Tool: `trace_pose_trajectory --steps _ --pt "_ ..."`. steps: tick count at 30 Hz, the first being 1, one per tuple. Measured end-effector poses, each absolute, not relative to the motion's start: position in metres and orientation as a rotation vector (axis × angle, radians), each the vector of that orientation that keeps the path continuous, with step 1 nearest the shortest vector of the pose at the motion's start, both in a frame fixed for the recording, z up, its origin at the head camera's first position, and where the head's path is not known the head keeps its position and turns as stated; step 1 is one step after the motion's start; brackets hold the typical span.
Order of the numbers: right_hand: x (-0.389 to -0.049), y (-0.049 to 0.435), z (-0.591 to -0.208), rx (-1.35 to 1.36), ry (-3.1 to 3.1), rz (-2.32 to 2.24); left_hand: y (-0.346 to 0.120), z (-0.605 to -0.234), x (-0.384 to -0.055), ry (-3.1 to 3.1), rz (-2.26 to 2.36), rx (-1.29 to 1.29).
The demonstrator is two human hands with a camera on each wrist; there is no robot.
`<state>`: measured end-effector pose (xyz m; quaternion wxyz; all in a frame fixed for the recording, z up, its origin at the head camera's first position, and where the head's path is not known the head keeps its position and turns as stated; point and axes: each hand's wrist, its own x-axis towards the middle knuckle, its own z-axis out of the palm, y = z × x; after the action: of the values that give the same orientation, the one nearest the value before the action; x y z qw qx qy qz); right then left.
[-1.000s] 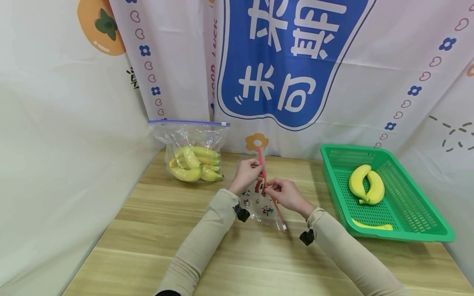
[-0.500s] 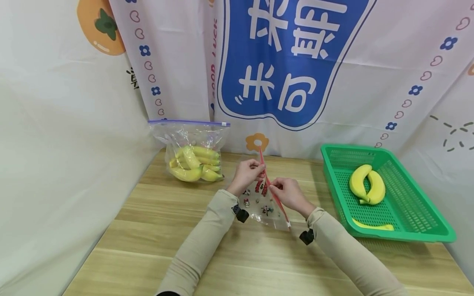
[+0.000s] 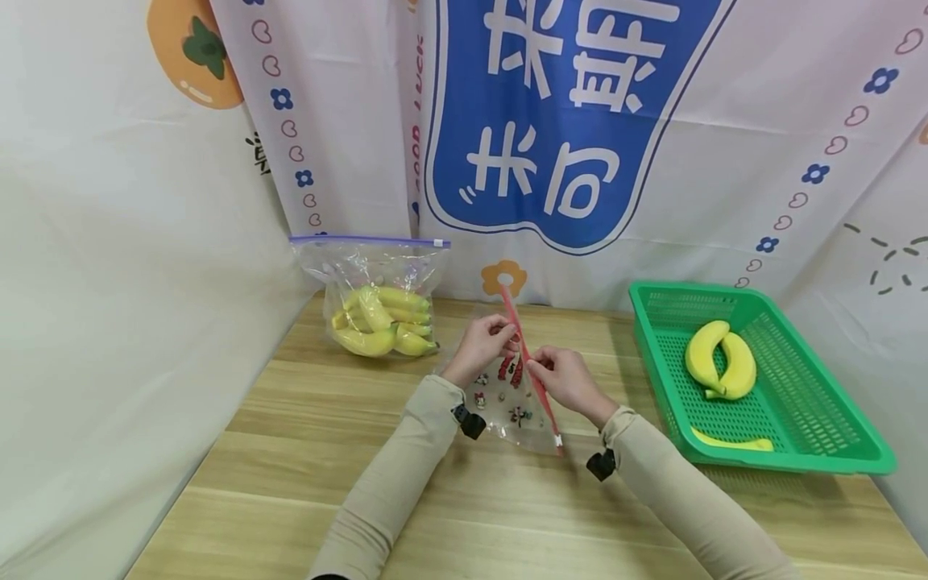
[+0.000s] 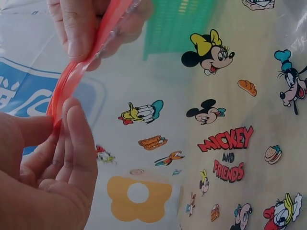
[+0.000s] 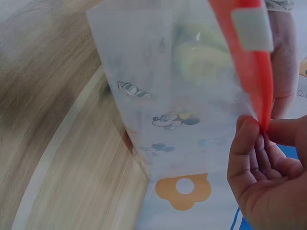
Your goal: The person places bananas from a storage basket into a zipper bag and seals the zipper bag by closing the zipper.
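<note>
A clear zip bag (image 3: pixel 511 415) printed with cartoon characters hangs above the table between my hands, its red zip edge (image 3: pixel 543 396) slanting from upper left to lower right. My left hand (image 3: pixel 482 350) pinches that edge in its upper part, thumb against fingers. Just below it, my right hand (image 3: pixel 569 379) pinches the same edge between thumb and fingertips. A white slider (image 5: pixel 252 29) sits on the zip near its lower end. In the left wrist view the red strip (image 4: pixel 67 86) bends between the two hands. I see nothing inside this bag.
At the back left stands a clear bag with a purple zip (image 3: pixel 370 240), with several yellow bananas (image 3: pixel 373 322) inside. A green basket (image 3: pixel 797 346) on the right holds bananas (image 3: pixel 735 366). A printed cloth (image 3: pixel 348 161) hangs behind the wooden table (image 3: pixel 304 467).
The right fingertips have shifted slightly right, apart from the left ones. More of the red zip edge shows between the hands, and the bag's lower end swung right, then back left.
</note>
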<state>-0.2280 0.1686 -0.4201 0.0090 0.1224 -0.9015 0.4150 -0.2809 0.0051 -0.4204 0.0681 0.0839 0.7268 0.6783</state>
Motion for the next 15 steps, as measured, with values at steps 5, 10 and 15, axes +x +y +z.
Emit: trace_pose_trajectory --steps 5,10,15 --pt "-0.2274 0.1675 -0.4188 0.404 -2.811 1.392 0.0077 -0.4164 -0.2773 2.44 1.939 0.157" --pt "-0.2286 0.1679 -0.4191 0.425 -2.81 1.534 0.009 -0.4132 -0.2765 2.584 1.842 0.158" --pt "-0.2284 0.1687 -0.4194 0.416 -2.819 1.614 0.0084 -0.4125 -0.2773 2.615 1.829 0.207"
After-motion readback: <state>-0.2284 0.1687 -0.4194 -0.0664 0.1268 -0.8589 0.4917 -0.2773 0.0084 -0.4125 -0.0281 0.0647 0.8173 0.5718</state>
